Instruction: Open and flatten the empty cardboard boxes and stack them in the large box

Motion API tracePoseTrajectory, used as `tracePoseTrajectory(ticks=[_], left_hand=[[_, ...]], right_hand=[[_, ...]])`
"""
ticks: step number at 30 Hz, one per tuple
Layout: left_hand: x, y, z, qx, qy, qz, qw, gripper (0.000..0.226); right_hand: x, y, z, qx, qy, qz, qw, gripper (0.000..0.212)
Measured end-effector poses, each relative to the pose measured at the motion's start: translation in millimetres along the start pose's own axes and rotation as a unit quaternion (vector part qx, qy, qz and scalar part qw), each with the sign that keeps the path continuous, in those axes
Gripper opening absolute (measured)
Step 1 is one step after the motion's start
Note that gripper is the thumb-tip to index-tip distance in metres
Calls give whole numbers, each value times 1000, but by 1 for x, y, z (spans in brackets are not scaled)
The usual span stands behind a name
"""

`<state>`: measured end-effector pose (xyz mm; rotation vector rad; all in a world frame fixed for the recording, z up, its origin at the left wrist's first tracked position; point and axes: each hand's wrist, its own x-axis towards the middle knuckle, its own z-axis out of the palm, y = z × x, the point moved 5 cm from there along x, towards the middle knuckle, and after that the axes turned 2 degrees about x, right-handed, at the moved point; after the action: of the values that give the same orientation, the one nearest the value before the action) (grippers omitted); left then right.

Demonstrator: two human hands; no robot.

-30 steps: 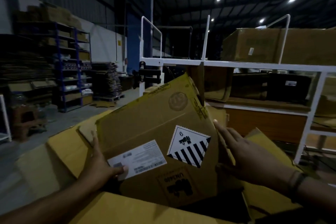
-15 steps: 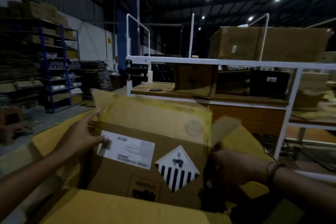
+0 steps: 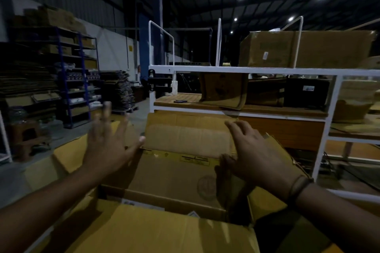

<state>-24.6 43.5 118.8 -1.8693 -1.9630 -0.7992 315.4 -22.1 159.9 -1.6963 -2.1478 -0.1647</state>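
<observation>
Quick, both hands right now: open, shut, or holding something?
Left hand: open, fingers spread, at the left edge of the cardboard box.
Right hand: open, fingers resting flat on the cardboard box.

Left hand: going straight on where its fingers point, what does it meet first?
Nothing close: the left hand points past the cardboard box into open aisle; blue shelving far beyond, depth unclear.
</observation>
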Motion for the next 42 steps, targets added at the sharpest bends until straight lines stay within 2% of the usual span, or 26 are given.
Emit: tracePoseTrajectory(ticks=[2,4,6,8,11,12,14,17,20,22,25,30,33,34,36,37,40,42], left_hand=[[-2,19,-5,12,-53,102,993,92],[-10,35,-2,20,-158,141,977,86],[-24,45,2,83,-212,180,957,78],[-34,47,-1,113,-195,200,953,76],[-38,40,-23,113,-136,216,960,71],[-39,36,-27,136,-141,230,953,79],[-47,29,-26,168,-210,245,932,86],[-57,16,-13,94,-317,212,920,64],[-57,17,-10,-13,-389,197,900,57],[-55,22,-15,-22,-428,204,880,31],[-53,21,-11,-23,-456,237,857,23],[-73,-3,22,10,-519,268,812,60],[-78,-3,37,22,-485,301,821,65],[-79,-1,39,28,-476,308,824,74],[-80,5,43,28,-471,316,823,113],[-81,9,45,28,-471,318,823,116],[-79,18,48,5,-463,314,829,87],[-77,17,48,-9,-486,302,820,84]], right_hand=[[0,-17,4,-28,9,-63,998,89],[-5,-31,22,-37,-56,-90,994,90],[-13,-39,42,-62,-93,-94,989,94],[-24,-43,51,-101,-71,-99,987,92],[-38,-47,54,-98,-17,-126,987,73],[-42,-50,54,-75,-20,-129,989,66],[-51,-59,56,-45,-36,-136,989,54],[-61,-69,59,-34,-61,-132,989,45],[-64,-69,58,-34,-79,-116,990,44],[-66,-70,59,-37,-91,-105,990,44],[-67,-72,61,-41,-111,-90,989,42],[-78,-85,86,-43,-159,-105,981,45],[-76,-77,108,-73,-166,-98,979,54],[-73,-73,113,-83,-174,-87,977,56],[-68,-65,119,-91,-188,-66,976,60],[-66,-62,119,-90,-189,-59,976,61],[-66,-57,113,-70,-203,-36,976,63],[-66,-61,106,-63,-225,-28,972,64]])
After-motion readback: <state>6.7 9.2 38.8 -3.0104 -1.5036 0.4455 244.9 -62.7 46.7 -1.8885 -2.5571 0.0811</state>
